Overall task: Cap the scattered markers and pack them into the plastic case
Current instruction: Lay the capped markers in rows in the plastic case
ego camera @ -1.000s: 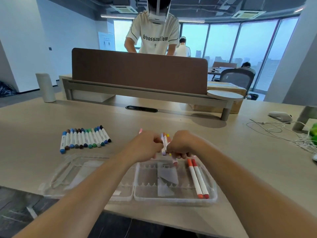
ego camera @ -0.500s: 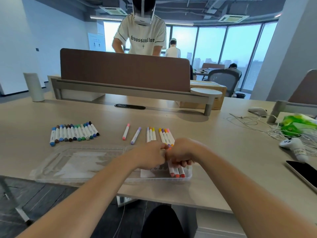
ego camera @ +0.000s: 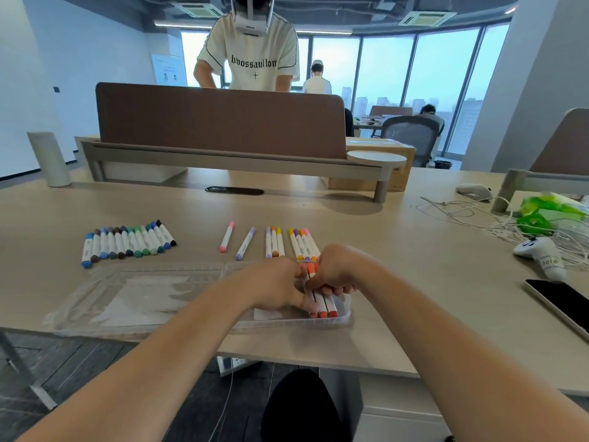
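Note:
A clear plastic case lies open at the desk's near edge, its tray half on the right. Three orange and red capped markers lie at the tray's right end. My left hand and my right hand meet over them, fingers curled round the markers; which marker each one holds is hidden. Behind the case lie a row of blue, green and brown markers, a pink marker, a lilac marker, and two small groups of yellow, purple and orange markers.
A brown desk divider with a person behind it stands at the back. White cables, a green packet, a white controller and a dark phone lie to the right. A grey cylinder stands far left.
My view has lifted, so the loose markers behind the case show. My hands have come down from above the tray onto the markers at its right end, where a third marker now lies.

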Demonstrator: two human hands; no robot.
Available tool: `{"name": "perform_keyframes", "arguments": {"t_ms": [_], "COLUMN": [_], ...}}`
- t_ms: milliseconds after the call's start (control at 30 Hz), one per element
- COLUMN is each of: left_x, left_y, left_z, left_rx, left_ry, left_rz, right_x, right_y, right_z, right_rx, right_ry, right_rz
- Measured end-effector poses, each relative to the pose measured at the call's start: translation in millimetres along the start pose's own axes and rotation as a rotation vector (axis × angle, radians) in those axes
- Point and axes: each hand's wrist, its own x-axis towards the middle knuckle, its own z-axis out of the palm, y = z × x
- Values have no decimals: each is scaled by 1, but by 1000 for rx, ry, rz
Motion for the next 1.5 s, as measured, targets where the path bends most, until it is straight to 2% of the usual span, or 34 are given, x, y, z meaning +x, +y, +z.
{"name": "perform_keyframes", "arguments": {"t_ms": [300,433,600,700,767,900,1033,1167,1367,1500], "left_x": [1,-1,-7,-6,-3,5,12,15,9,2], "left_y": [-10,-36,-79,-105,-123,-154,-170,-179,-171,-149], "left_z": [-7,-25,-49,-61,-67,-77,-82,-81,-80,-78], "left_rx": [-61,-167,-337,-295,-281,-321,-333,-314,-306,-317], "left_ry": [-26,209,346,455,502,504,505,488,480,477], "left_rz": [46,-76,-151,-213,-263,-315,-297,-286,-292,-279], "right_x": [5,15,49,73,84,111,141,158,153,118], "right_y": [-18,-38,-71,-101,-122,-156,-177,-183,-182,-164], "right_z": [-11,-13,-5,-2,-3,-5,-3,2,-8,-22], "right_rx": [-147,-103,32,144,128,53,47,5,-55,-49], "right_ry": [-44,52,200,226,219,285,268,342,261,207], "right_rz": [-7,-9,-87,-155,-173,-146,-109,-97,-104,-113]}}
